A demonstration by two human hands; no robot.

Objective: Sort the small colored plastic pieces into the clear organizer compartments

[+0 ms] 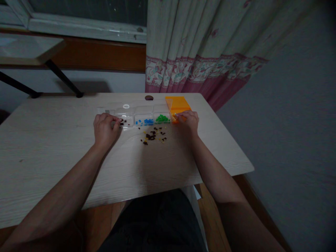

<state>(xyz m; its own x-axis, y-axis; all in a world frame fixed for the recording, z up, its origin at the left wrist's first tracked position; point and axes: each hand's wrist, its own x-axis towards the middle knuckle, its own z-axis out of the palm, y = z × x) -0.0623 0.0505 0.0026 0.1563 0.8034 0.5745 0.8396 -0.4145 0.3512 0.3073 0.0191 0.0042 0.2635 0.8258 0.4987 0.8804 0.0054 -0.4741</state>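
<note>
Left hand (105, 128): fingers curled, tips at dark pieces (122, 122) in the clear tray (131, 111) near the table's (52, 147) far edge; hold cannot be told.
Right hand (189, 120): fingertips bunched at the orange box (178, 103), tray's right end; hold unclear.
Tray also holds blue pieces (147, 121) and green pieces (162, 119).
1 loose pile (153, 135) lies just before the tray.

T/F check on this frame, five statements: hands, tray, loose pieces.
1. The left hand is at the clear tray compartment holding dark pieces. True.
2. The green pieces sit left of the blue pieces. False: they sit to the right.
3. The right hand rests on the loose pile. False: it is at the orange container.
4. The loose pile lies on the table, nearer the person than the tray. True.
5. The green pieces lie loose on the table. False: they sit in a tray compartment.
</note>
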